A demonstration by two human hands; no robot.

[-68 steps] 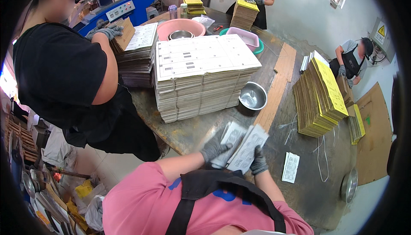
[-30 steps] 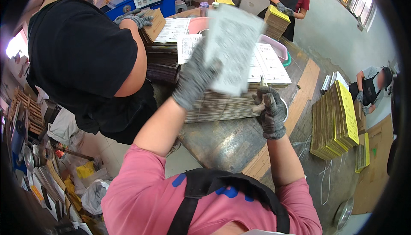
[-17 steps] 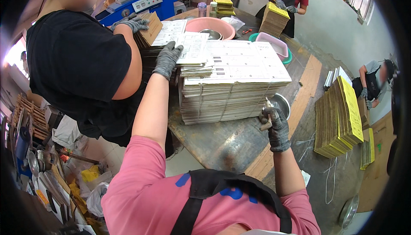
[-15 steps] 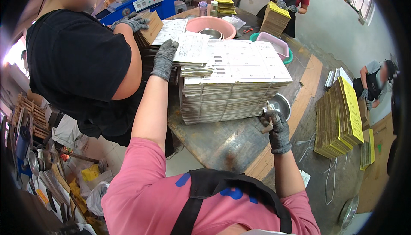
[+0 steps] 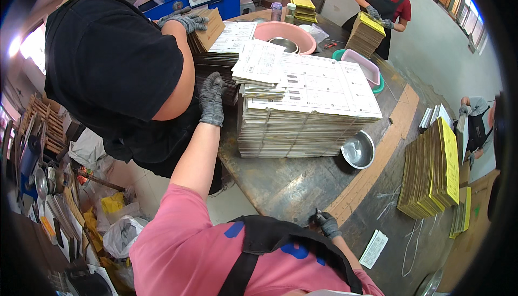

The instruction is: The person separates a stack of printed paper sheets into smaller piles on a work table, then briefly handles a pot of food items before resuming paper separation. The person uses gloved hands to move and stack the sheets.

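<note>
My left hand (image 5: 211, 100), in a grey glove, is raised beside the brown edges of a cardboard stack (image 5: 208, 69). Its fingers are loosely bent and nothing shows in them. Just right of it stands a tall string-tied stack of white printed sheets (image 5: 310, 134), topped by a small pile of loose folded sheets (image 5: 260, 63). Low down, partly behind my apron, my gloved right hand (image 5: 327, 224) is closed around a small slim tool (image 5: 317, 213) whose kind is unclear. A metal bowl (image 5: 358, 150) sits against the white stack's right corner.
A co-worker in black (image 5: 113, 64) stands close on my left, a gloved hand on brown cardboard (image 5: 210, 29). Yellow-topped stacks (image 5: 431, 169) stand at right. A pink basin (image 5: 302, 36) is behind the white stack. Loose string (image 5: 413, 247) and a folded paper (image 5: 373, 248) lie on the table.
My left hand has come off the loose sheets and dropped to their left. My right hand has moved from beside the metal bowl down toward my body, still closed on the slim tool.
</note>
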